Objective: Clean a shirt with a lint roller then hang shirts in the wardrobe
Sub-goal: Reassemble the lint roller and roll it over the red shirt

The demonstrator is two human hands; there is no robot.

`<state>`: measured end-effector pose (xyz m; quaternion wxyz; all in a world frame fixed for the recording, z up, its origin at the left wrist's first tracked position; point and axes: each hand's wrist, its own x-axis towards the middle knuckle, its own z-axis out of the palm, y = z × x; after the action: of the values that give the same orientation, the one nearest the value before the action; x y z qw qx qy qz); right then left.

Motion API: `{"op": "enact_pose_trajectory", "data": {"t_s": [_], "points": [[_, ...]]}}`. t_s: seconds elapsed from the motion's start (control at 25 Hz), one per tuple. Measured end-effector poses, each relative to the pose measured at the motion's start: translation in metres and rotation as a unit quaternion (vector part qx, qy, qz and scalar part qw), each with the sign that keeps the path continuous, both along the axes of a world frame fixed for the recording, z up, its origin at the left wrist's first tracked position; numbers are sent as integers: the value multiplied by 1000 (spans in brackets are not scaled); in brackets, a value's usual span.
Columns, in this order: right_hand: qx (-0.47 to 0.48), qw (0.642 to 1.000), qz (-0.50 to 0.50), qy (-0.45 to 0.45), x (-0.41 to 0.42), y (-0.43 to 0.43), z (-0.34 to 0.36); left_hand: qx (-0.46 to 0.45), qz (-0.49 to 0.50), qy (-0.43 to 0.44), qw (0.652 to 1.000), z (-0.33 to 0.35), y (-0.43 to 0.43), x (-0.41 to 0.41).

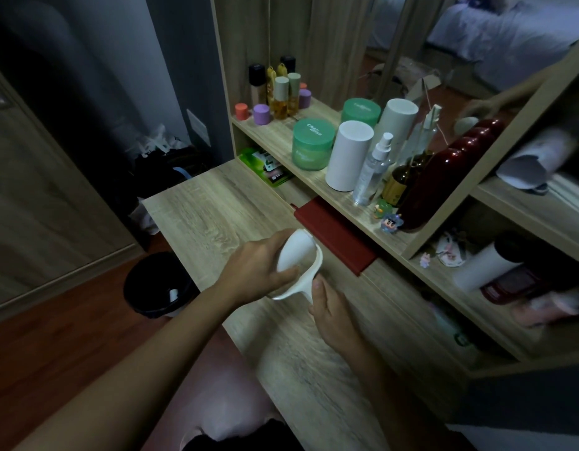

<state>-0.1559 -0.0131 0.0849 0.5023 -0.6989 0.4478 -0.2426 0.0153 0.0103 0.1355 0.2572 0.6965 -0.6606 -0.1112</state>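
Lint roller (298, 265), white, held over the wooden desk (210, 209) between both hands. Left hand (255, 268): fingers curled around the roller's cover, thumb pressed against its side. Right hand (330, 312): thumb and fingers pinching the curved handle end from below. Just beyond the roller, a dark red notebook (337, 236) lies flat beneath the shelf (272, 141), which carries green jars, white cylinders and spray bottles. A black bin (155, 284) stands on the floor, left of the desk.
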Motion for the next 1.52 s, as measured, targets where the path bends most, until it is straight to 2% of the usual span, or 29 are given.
{"op": "enact_pose_trajectory", "data": {"t_s": [0.04,0.12,0.2,0.24,0.28,0.32,0.4,0.44,0.52,0.56,0.6,0.64,0.68,0.76,0.88,0.96,1.2,1.52], "points": [[0,1000,-10,-12,0,2,-2,30,7,14,999,3,0,1],[-6,999,-31,-17,2,2,-4,30,61,129,989,10,-2,1],[-1,998,-55,-29,3,-1,-3,-64,205,212,953,13,-8,5],[0,997,-67,-34,3,-3,0,-106,279,208,931,15,-8,9],[-2,997,-74,-33,4,-6,1,-140,315,185,920,16,-7,13],[0,996,-77,-34,5,-8,4,-172,295,153,927,17,-4,14],[5,996,-83,-33,6,-11,5,-217,116,28,969,13,4,10],[3,996,-83,-35,7,-11,5,-232,15,-64,970,9,9,3],[-5,996,-85,-39,11,-12,6,-243,-104,-243,933,0,14,1],[-6,996,-85,-40,12,-12,4,-233,-107,-284,924,-2,13,6],[-7,996,-83,-45,15,-12,4,-199,-72,-288,934,-1,12,12],[-4,996,-79,-50,18,-11,3,-144,-10,-256,956,4,13,19],[1,996,-78,-53,22,-11,2,-92,59,-195,975,8,11,29],[12,995,-79,-62,34,-9,3,-46,128,-109,985,11,11,50],[25,996,-61,-55,71,-7,10,-79,115,-129,982,18,26,84],[24,998,-42,-39,110,-2,12,-82,150,-118,978,21,39,122],[-48,997,41,-46,262,30,24,-43,218,-126,967,19,103,286],[-68,994,69,-59,449,85,46,13,232,-218,948,18,184,472]]}}
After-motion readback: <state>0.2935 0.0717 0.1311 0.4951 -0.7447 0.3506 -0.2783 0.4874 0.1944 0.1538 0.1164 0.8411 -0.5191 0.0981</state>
